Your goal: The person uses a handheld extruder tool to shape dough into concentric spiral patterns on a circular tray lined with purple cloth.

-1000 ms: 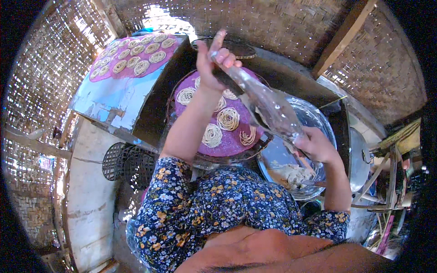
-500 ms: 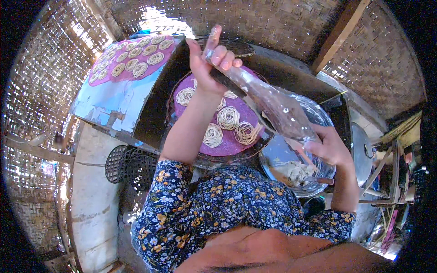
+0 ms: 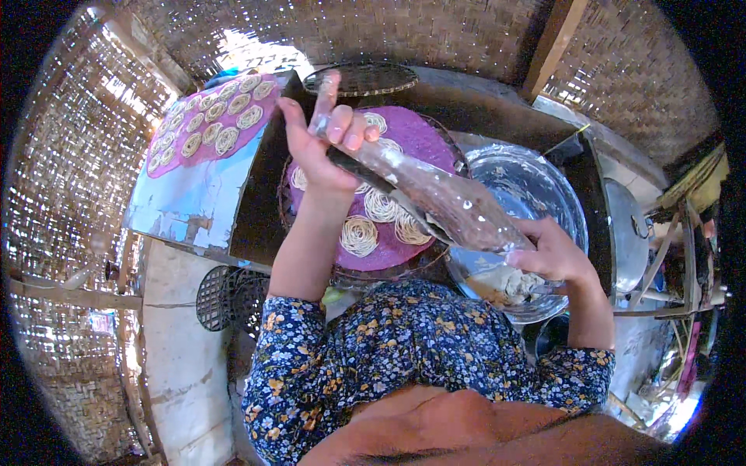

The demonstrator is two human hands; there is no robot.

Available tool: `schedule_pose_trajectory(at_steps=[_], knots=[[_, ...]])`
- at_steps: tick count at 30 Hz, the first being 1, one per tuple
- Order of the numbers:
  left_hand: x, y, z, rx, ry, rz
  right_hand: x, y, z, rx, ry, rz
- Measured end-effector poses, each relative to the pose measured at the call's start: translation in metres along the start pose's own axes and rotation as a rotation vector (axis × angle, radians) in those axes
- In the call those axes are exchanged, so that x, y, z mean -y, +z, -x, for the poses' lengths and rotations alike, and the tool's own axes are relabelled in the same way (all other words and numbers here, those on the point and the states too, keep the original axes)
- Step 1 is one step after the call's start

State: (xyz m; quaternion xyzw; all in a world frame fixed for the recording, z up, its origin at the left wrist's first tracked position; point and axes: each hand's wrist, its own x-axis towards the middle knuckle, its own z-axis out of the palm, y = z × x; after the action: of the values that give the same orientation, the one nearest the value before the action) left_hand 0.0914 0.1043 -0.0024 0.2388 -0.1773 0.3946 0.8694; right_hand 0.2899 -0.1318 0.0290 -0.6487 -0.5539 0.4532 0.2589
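The left hand (image 3: 325, 155) gripped the far end of a smeared brown tool (image 3: 458, 198), forefinger and thumb held clear. Beneath, pale noodle coils (image 3: 360, 235) lay on purple cloth (image 3: 413, 130), perhaps spaced against sticking. Over a basin (image 3: 561, 203), the right hand (image 3: 553, 252) gripped the tool's near end, probably for steadiness.

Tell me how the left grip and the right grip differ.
The left grip is at the upper-left end of the long, smeared tool; the right grip is at its lower-right end. The left grip has its thumb and one finger stretched out; the right grip's thumb lies against the tool. In this view, only the right grip overlaps the metal basin. Both hold the same tool.
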Motion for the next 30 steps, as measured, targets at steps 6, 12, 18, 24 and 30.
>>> schedule_pose_trajectory(at_steps=[6, 12, 18, 24, 30], knots=[[0.038, -0.017, -0.008, -0.029, -0.222, 0.085, -0.026, 0.0, 0.012, -0.07, 0.039, -0.081], [0.089, -0.044, 0.027, -0.545, -0.927, -0.671, -0.03, 0.001, 0.006, -0.102, 0.119, -0.073], [0.089, -0.06, 0.04, -0.203, -0.94, -0.968, -0.038, 0.0, 0.003, -0.184, 0.011, -0.064], [0.087, -0.101, 0.038, 0.108, -1.03, -1.248, -0.044, -0.001, -0.002, -0.249, 0.121, -0.14], [0.059, -0.074, 0.055, 0.827, -0.224, -2.277, -0.053, -0.006, -0.002, -0.286, 0.063, -0.256]])
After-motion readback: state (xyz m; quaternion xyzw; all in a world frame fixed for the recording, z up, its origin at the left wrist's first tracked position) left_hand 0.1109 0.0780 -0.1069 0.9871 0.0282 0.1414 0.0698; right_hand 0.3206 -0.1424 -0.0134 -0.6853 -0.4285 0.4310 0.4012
